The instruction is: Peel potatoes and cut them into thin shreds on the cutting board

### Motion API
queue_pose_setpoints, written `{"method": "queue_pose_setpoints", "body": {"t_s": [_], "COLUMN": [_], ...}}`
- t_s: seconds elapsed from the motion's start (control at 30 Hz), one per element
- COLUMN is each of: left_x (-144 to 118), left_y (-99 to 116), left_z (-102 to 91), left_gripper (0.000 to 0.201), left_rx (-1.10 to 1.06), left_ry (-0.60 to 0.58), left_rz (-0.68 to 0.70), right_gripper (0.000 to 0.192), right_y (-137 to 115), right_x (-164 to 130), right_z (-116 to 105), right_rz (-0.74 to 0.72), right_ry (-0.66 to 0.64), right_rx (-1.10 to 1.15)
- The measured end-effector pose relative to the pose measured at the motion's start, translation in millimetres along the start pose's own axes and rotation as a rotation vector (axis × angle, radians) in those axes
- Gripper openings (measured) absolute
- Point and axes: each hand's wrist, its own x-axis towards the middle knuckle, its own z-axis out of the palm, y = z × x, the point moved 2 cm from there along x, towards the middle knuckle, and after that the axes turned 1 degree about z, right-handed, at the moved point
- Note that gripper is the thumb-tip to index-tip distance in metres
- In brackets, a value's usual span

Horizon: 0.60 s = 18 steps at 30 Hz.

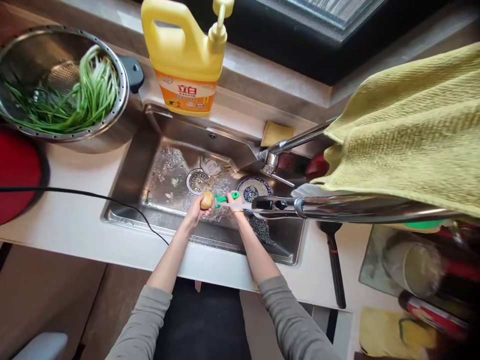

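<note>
Over the steel sink, my left hand is closed around a small tan potato. My right hand grips a green-handled peeler, its head beside the potato's right side; whether the blade touches is unclear. A stream of water runs leftward from the faucet spout past my right hand. Behind that hand sits a blue-patterned plate, partly hidden. The drain lies just beyond the potato, with pale scraps around it.
A steel pot holding green onions stands at the left back. Behind the sink is a yellow detergent jug. A yellow towel hangs at right above a black-handled utensil. A black cord crosses the left counter.
</note>
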Motion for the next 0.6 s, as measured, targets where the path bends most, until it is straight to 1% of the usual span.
{"method": "queue_pose_setpoints", "body": {"t_s": [0.07, 0.1, 0.17, 0.23, 0.3, 0.4, 0.47, 0.53, 0.6], "left_x": [2, 2, 1, -3, -8, -16, -23, -32, -41], "left_y": [3, 5, 8, 11, 12, 13, 14, 16, 20], "left_z": [-2.1, -2.4, -1.5, 0.4, 2.0, 1.5, -1.8, -6.9, -11.8], "left_gripper": [0.029, 0.03, 0.029, 0.027, 0.024, 0.02, 0.022, 0.027, 0.032], "left_rx": [0.021, 0.025, 0.026, 0.02, 0.017, 0.033, 0.064, 0.083, 0.077], "left_ry": [0.022, 0.026, 0.022, 0.023, 0.037, 0.045, 0.029, -0.007, -0.06], "left_rz": [-0.029, -0.038, -0.05, -0.043, -0.012, 0.047, 0.057, 0.038, 0.017], "right_gripper": [0.042, 0.042, 0.043, 0.044, 0.041, 0.039, 0.041, 0.041, 0.037], "right_y": [-12, -19, -32, -42, -47, -48, -45, -40, -36], "right_x": [-7, -11, -21, -31, -40, -47, -44, -33, -19], "right_z": [-5, -6, -4, 1, 8, 14, 10, -1, -20], "right_rz": [-0.019, -0.026, -0.022, -0.007, -0.032, -0.091, -0.103, -0.112, -0.161], "right_ry": [-0.016, -0.047, -0.086, -0.137, -0.195, -0.289, -0.322, -0.274, -0.095], "right_rx": [0.178, 0.249, 0.324, 0.305, 0.243, 0.193, 0.177, 0.131, 0.053]}}
